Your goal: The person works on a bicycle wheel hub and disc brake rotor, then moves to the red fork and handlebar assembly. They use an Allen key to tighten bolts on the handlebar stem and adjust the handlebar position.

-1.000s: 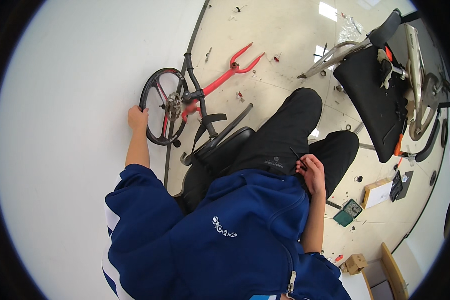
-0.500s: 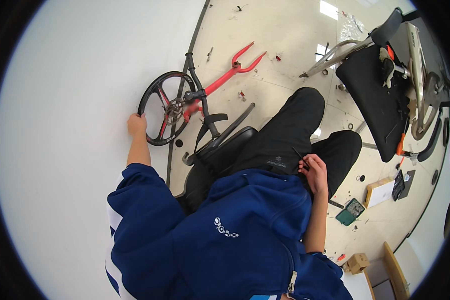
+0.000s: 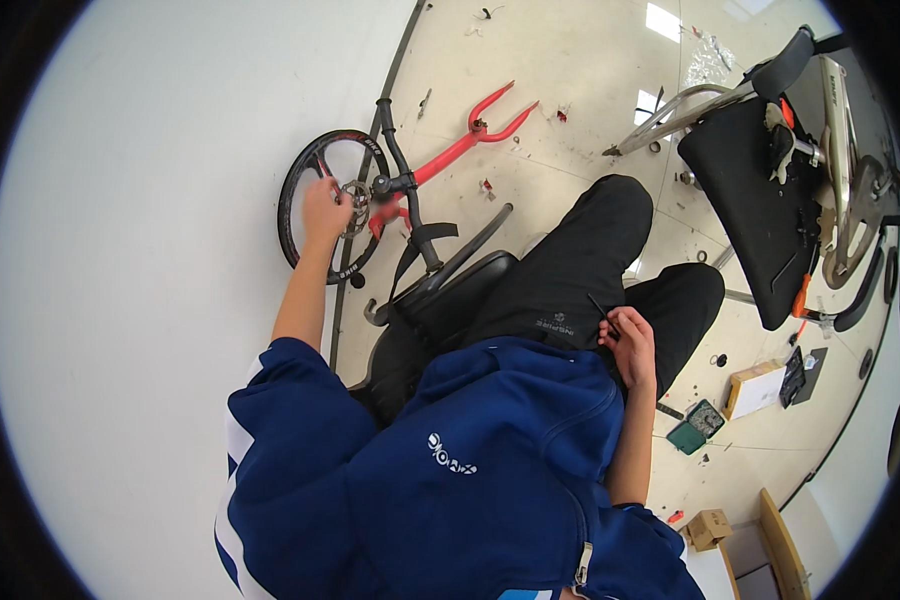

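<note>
My left hand [image 3: 327,208] is closed at a spoke of a small black wheel [image 3: 288,228] with red accents, close to its metal disc [image 3: 358,210]; the fingertips are partly hidden. The wheel leans by the white wall. Touching it on the right is a red bike part with a two-pronged fork [image 3: 448,157], joined to a black handlebar [image 3: 395,150]. Over my thigh, my right hand [image 3: 630,345] pinches a thin black rod-like tool [image 3: 597,305], its tip pointing up and left.
A black chair [image 3: 485,275] with a curved arm stands beside my left leg. To the right, a black seat [image 3: 740,180] bears a silver bike frame [image 3: 838,130], a glove and an orange-handled tool [image 3: 801,293]. A green case [image 3: 686,437], boxes and small parts lie on the floor.
My left hand has moved from the wheel's outer left rim up and right to a spoke near the hub. The wheel has turned. My right hand stays on my thigh with the rod.
</note>
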### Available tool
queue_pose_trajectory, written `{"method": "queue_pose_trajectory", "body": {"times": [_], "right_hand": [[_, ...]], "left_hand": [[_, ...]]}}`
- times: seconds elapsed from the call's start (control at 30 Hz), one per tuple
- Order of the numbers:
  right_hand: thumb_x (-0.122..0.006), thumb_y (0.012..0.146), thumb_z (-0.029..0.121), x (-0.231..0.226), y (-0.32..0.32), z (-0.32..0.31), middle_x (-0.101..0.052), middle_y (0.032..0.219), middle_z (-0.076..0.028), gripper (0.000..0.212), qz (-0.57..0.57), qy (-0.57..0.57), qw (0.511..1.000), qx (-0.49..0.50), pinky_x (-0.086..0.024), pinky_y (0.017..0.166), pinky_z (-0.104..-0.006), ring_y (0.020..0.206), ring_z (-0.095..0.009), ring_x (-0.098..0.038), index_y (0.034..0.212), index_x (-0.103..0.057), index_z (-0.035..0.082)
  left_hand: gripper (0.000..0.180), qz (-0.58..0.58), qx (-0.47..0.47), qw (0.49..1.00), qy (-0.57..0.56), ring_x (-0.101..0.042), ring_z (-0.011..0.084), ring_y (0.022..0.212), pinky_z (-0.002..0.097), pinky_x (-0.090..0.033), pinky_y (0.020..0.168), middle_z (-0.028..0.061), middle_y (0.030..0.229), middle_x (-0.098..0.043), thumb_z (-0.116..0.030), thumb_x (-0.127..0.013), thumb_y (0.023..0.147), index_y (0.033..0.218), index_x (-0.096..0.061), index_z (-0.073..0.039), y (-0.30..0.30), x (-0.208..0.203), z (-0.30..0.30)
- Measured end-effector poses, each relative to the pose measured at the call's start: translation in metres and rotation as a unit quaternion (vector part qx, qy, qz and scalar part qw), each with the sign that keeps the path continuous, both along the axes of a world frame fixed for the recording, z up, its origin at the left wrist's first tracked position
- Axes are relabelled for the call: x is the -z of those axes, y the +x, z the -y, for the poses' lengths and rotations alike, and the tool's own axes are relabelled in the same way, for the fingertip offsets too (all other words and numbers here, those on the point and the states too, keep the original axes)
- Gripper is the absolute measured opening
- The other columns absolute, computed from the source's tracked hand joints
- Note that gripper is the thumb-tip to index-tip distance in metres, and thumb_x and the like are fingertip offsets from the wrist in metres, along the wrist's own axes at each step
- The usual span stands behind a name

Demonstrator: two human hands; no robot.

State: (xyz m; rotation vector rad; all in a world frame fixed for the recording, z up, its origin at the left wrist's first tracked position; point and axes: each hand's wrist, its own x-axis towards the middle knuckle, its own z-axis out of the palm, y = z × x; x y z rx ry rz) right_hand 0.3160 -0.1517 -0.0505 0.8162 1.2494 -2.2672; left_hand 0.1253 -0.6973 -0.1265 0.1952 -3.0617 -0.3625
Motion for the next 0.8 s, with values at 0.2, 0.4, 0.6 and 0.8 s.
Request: {"method": "queue_pose_trajectory", "body": {"times": [0.2, 0.4, 0.6, 0.8], "right_hand": [[-0.055, 0.096, 0.019, 0.002, 0.001, -0.001, -0.063, 0.088, -0.009, 0.018, -0.005, 0.001, 1.000, 0.006, -0.050, 0.073, -0.0309, 0.081, -0.017, -0.060, 0.099, -0.060, 0.003], [-0.055, 0.096, 0.019, 0.000, 0.004, -0.001, -0.063, 0.088, -0.009, 0.018, -0.005, 0.008, 1.000, 0.013, -0.050, 0.073, -0.0308, 0.080, -0.017, -0.061, 0.099, -0.060, 0.003], [-0.055, 0.096, 0.018, 0.001, 0.006, 0.000, -0.064, 0.088, -0.009, 0.017, -0.013, 0.002, 1.000, 0.023, -0.051, 0.072, -0.0297, 0.080, -0.016, -0.061, 0.100, -0.061, 0.003], [-0.057, 0.095, 0.018, 0.000, 0.003, -0.001, -0.066, 0.086, -0.008, 0.017, 0.004, 0.024, 0.999, 0.022, -0.054, 0.069, -0.0273, 0.078, -0.014, -0.064, 0.098, -0.063, 0.001]], "left_hand": [[0.060, 0.164, 0.097, 0.982, 0.001, -0.054, 0.0333, 0.114, 0.0398, -0.045, 0.095, 0.0166, 0.121, -0.056, -0.024, -0.077, 0.066, 0.119, -0.056, -0.006, -0.029, 0.006, -0.062], [0.037, 0.292, 0.063, 0.953, -0.059, -0.063, 0.0396, 0.100, 0.0465, -0.053, 0.085, 0.0223, 0.104, -0.063, -0.014, -0.073, 0.069, 0.101, -0.062, -0.002, -0.049, 0.038, -0.072], [0.031, 0.314, 0.115, 0.938, -0.092, -0.063, 0.0410, 0.097, 0.0459, -0.053, 0.084, 0.0240, 0.101, -0.064, -0.014, -0.073, 0.069, 0.095, -0.062, 0.000, -0.065, 0.047, -0.070], [0.034, 0.280, 0.200, 0.934, -0.093, -0.061, 0.0420, 0.098, 0.0485, -0.050, 0.086, 0.0260, 0.099, -0.064, -0.021, -0.068, 0.072, 0.097, -0.061, 0.000, -0.061, 0.052, -0.057]]}}
